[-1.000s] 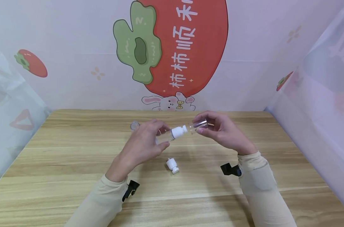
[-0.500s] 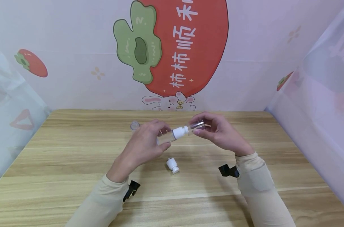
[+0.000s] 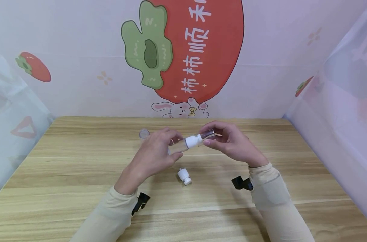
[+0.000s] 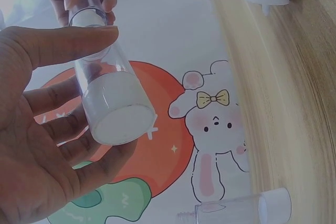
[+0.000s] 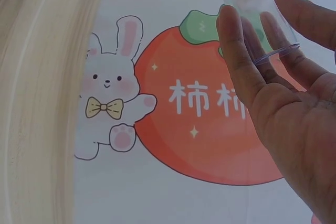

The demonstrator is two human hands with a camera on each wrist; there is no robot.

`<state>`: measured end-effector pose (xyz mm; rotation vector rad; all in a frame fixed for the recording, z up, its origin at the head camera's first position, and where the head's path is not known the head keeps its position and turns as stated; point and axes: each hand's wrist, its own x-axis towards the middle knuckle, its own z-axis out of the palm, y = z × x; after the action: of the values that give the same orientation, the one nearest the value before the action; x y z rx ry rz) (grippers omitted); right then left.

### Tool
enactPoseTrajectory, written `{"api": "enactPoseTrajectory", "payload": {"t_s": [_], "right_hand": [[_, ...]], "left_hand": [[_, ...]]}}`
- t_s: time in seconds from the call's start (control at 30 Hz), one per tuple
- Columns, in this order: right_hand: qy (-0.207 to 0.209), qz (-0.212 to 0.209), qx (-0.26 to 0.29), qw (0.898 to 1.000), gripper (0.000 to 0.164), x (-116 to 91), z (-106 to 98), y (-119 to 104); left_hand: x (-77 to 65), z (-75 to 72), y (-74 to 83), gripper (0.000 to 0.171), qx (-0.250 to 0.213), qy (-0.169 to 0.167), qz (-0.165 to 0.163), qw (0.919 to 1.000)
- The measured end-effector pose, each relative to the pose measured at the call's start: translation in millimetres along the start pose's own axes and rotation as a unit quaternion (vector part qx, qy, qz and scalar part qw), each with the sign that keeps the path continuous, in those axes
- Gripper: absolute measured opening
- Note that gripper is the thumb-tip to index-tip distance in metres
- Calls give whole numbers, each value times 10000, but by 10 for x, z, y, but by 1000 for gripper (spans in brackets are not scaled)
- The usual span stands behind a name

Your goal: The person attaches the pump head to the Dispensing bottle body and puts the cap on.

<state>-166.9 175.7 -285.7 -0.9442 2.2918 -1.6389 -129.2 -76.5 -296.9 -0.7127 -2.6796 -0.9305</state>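
My left hand (image 3: 151,149) grips a clear bottle (image 3: 178,147) with a white base (image 4: 121,111), held tilted above the table. The bottle's white pump top (image 3: 191,141) points toward my right hand (image 3: 236,143). Thumb and fingers of that hand hold a clear cap (image 5: 286,32), which fits over the tip of the pump top. In the head view the cap (image 3: 208,134) looks partly silvery. A separate white pump head (image 3: 184,176) lies on the table in front of the hands.
A second clear bottle (image 4: 231,211) with a white base lies behind my left hand; only its end (image 3: 144,133) shows in the head view. The wooden table (image 3: 65,188) meets a printed backdrop (image 3: 89,87) at its far edge.
My right hand has moved left, bringing the cap from just off the pump tip to over it. The left hand has barely shifted; the loose pump head has not moved.
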Motion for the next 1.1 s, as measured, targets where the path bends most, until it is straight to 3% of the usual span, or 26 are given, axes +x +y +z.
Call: {"api": "enactPoseTrajectory", "payload": {"t_s": [0.43, 1.1], "right_hand": [[-77, -25, 67, 9999, 28, 23, 54, 43], [0, 119, -316, 9994, 28, 50, 162, 50]], "left_hand": [[-2, 9, 4, 35, -25, 6, 46, 10000], [2, 21, 3, 36, 15, 43, 186, 9998]]}}
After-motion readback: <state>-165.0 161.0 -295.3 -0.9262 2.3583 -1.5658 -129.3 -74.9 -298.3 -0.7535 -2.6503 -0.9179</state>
